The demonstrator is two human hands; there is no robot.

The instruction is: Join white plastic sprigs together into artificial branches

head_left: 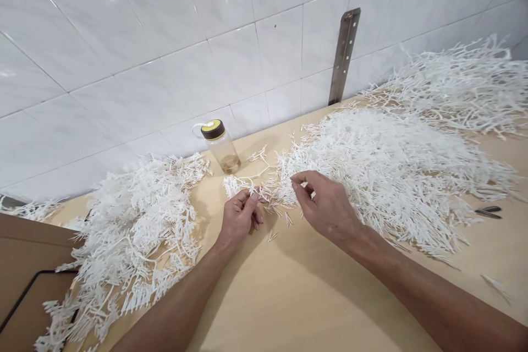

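Observation:
Between the thumb and fingers of my left hand (pixel 240 214) is a thin white branching plastic sprig (pixel 252 181), its forked arms reaching toward the back of the table. My right hand (pixel 325 201) is at the near left edge of a large pile of small white plastic sprigs (pixel 383 159). Its thumb and index finger come together in a pinch; whatever lies between the tips is too small to make out. A few loose white bits (pixel 287 219) lie on the table between the hands.
A clear bottle (pixel 223 148) with a dark and yellow lid stands behind my left hand. More white branched pieces are heaped at left (pixel 144 220) and far right (pixel 462 88). A dark small tool (pixel 489 212) lies at right. A metal strip (pixel 345 55) stands against the tiled wall; a cardboard box (pixel 33 269) is at left.

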